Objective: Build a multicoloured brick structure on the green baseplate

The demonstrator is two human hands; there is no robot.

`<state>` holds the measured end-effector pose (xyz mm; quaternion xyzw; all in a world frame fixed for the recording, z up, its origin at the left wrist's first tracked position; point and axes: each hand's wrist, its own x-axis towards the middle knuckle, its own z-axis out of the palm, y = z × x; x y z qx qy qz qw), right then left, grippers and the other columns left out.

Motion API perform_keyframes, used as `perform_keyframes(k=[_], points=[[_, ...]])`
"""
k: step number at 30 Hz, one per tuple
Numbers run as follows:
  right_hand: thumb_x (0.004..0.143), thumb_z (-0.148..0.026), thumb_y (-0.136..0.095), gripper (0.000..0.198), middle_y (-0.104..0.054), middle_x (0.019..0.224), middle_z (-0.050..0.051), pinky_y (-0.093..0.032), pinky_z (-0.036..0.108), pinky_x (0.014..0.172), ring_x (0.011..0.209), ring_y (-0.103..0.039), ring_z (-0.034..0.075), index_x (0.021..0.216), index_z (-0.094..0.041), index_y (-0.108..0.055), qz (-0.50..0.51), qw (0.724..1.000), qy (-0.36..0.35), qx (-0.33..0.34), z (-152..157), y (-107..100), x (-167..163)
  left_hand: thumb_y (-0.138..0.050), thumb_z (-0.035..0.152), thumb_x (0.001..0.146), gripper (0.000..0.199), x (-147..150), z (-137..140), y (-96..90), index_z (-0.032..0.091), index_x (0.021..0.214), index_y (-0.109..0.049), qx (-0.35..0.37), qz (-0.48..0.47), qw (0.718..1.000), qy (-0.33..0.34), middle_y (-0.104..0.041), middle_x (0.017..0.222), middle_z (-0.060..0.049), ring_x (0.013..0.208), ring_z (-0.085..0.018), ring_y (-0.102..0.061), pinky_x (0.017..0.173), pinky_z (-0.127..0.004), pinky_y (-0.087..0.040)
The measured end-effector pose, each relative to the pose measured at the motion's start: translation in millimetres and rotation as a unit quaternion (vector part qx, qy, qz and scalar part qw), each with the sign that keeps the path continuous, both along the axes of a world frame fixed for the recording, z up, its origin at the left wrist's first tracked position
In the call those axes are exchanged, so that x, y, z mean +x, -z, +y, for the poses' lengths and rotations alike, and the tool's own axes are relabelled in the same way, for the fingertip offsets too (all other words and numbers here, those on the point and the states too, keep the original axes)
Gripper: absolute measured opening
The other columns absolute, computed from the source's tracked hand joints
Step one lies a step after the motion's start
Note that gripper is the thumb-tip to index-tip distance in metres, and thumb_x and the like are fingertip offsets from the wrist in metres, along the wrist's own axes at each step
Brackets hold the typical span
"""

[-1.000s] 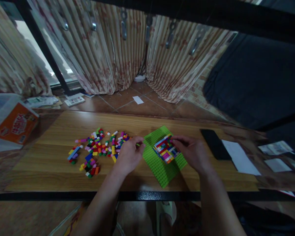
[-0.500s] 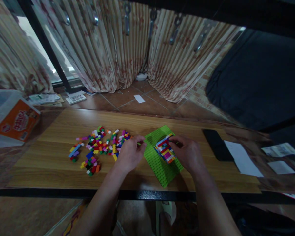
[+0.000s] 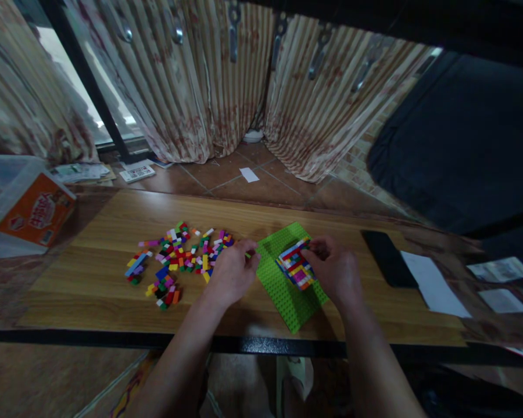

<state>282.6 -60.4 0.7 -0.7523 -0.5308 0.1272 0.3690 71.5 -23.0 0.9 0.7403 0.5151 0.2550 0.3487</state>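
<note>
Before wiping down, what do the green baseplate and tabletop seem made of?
The green baseplate is probably satin moulded plastic, given its even colour and regular studs. The tabletop may be wood or laminate, softly shiny, with long grain lines.

We see a dim scene with muted colours, its brightest patch the white strip of window glass at the upper left, beside the striped beige fabric curtains. A pale sheen lies on the far left of the brown wood-grain table, and we catch small glints along its black front edge. Soft shadow darkens part of the flat green studded plastic baseplate. On the right, the dark navy cloth sinks toward black. Fine detail on the small multicoloured plastic bricks looks soft to us, and wide-angle distortion slants and stretches things toward the borders.
</note>
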Motion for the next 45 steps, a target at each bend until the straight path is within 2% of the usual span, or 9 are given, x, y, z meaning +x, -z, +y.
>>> perform_keyframes(k=[7, 15, 18, 26, 31, 37, 41, 45], points=[[0.071, -0.037, -0.068, 0.042, -0.069, 0.073, 0.002, -0.045, 0.029, 0.057, 0.059, -0.061, 0.016, 0.108, -0.016, -0.067, 0.057, 0.997, 0.006, -0.045, 1.5, 0.4, 6.6, -0.051, 0.018, 0.086, 0.019, -1.0, -0.3, 4.4, 0.019, 0.095, -0.067, 0.011, -0.001, 1.0, 0.007, -0.072, 0.089, -0.005, 0.08, -0.018, -0.067, 0.069, -0.027, -0.051], [0.064, -0.039, -0.074, 0.047, -0.07, 0.071, 0.004, -0.046, 0.028, 0.052, 0.057, -0.062, 0.016, 0.105, -0.015, -0.071, 0.172, 0.981, -0.001, -0.087, 9.4, 3.5, 14.6, -0.051, 0.018, 0.086, 0.019, 3.4, -3.5, 4.5, 0.017, 0.097, -0.067, 0.022, 0.018, 1.0, 0.011, -0.073, 0.089, -0.005, 0.074, -0.017, -0.067, 0.068, -0.027, -0.05], [0.063, -0.037, -0.075, 0.047, -0.07, 0.069, 0.004, -0.046, 0.028, 0.051, 0.056, -0.062, 0.016, 0.104, -0.014, -0.071, 0.192, 0.978, 0.001, -0.085, 10.8, 4.2, 14.7, -0.051, 0.018, 0.086, 0.021, 6.0, -5.5, 6.9, 0.017, 0.1, -0.067, 0.027, 0.017, 0.999, 0.019, -0.072, 0.088, -0.004, 0.073, -0.015, -0.066, 0.066, -0.025, -0.049], [0.066, -0.035, -0.074, 0.045, -0.069, 0.067, 0.003, -0.045, 0.026, 0.05, 0.054, -0.061, 0.015, 0.104, -0.013, -0.071, 0.165, 0.983, 0.007, -0.083, 8.0, 1.0, 10.7, -0.05, 0.017, 0.086, 0.023, 7.2, -8.4, 6.9, 0.015, 0.1, -0.068, 0.007, 0.014, 0.999, 0.033, -0.073, 0.088, -0.005, 0.074, -0.015, -0.066, 0.068, -0.025, -0.05], [0.063, -0.041, -0.077, 0.053, -0.072, 0.073, 0.004, -0.047, 0.028, 0.055, 0.06, -0.063, 0.016, 0.107, -0.013, -0.069, 0.245, 0.967, -0.04, -0.062, 3.3, 0.3, 22.4, -0.051, 0.017, 0.086, 0.022, 5.3, -8.4, 5.2, 0.017, 0.1, -0.068, 0.011, 0.022, 0.999, 0.033, -0.073, 0.086, -0.004, 0.073, -0.016, -0.067, 0.066, -0.025, -0.05], [0.071, -0.05, -0.068, 0.042, -0.074, 0.083, 0.008, -0.049, 0.028, 0.06, 0.07, -0.066, 0.018, 0.093, -0.014, -0.071, 0.236, 0.971, 0.033, 0.019, 6.9, 2.0, 26.9, -0.051, 0.017, 0.085, 0.022, 7.2, -7.9, 6.5, 0.017, 0.1, -0.068, 0.018, 0.03, 0.999, 0.036, -0.073, 0.085, -0.004, 0.071, -0.015, -0.066, 0.065, -0.024, -0.049], [0.076, -0.053, -0.062, 0.043, -0.074, 0.089, 0.008, -0.051, 0.03, 0.066, 0.078, -0.067, 0.02, 0.096, -0.016, -0.071, 0.217, 0.976, -0.023, -0.008, 11.9, 10.2, 19.5, -0.052, 0.017, 0.085, 0.022, 8.3, -8.3, 7.2, 0.017, 0.1, -0.068, 0.02, 0.043, 0.998, 0.043, -0.073, 0.083, -0.004, 0.07, -0.015, -0.066, 0.063, -0.024, -0.048], [0.077, -0.052, -0.063, 0.044, -0.074, 0.087, 0.007, -0.05, 0.03, 0.066, 0.074, -0.067, 0.019, 0.1, -0.015, -0.071, 0.201, 0.978, -0.055, -0.022, 14.0, 17.9, 13.4, -0.051, 0.017, 0.085, 0.02, 8.5, -8.1, 7.3, 0.017, 0.098, -0.068, 0.016, 0.043, 0.998, 0.05, -0.073, 0.085, -0.004, 0.072, -0.015, -0.066, 0.066, -0.024, -0.049]])
